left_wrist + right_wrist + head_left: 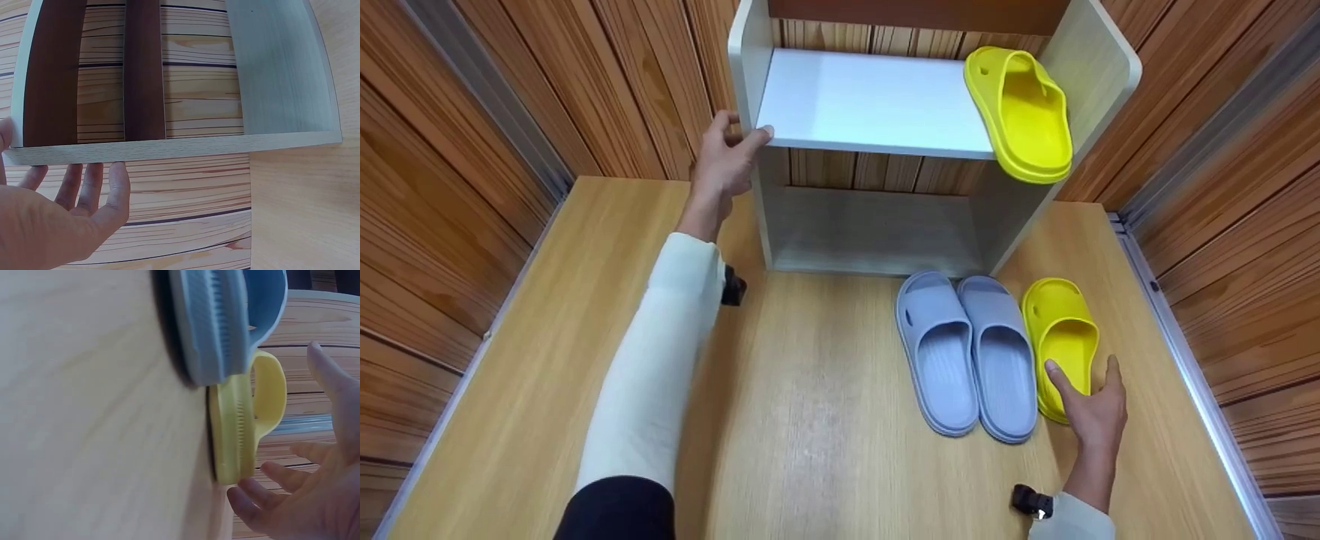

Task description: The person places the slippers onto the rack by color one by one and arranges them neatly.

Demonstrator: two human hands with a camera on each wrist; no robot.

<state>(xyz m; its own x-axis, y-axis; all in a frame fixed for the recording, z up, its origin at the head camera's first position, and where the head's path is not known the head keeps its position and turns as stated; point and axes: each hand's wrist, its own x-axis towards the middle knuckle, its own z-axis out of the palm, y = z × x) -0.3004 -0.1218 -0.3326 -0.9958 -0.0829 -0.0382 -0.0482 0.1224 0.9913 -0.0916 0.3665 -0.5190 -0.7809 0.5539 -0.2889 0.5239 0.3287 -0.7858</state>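
At the left side panel of a small shoe rack, my left hand has its thumb at the shelf's front corner and its fingers against the outer face. The left wrist view shows those fingertips touching the panel. My right hand hovers by the heel of a yellow slipper on the floor, thumb and fingers spread. In the right wrist view the fingertips come close to that slipper; contact is unclear. Its yellow mate sits on the rack's upper shelf, at the right end, heel overhanging the front.
Two grey-blue slippers stand side by side just left of the floor slipper, toes towards the rack. The rack's lower board lies near floor level. Wood-patterned walls with metal tracks border the wooden floor.
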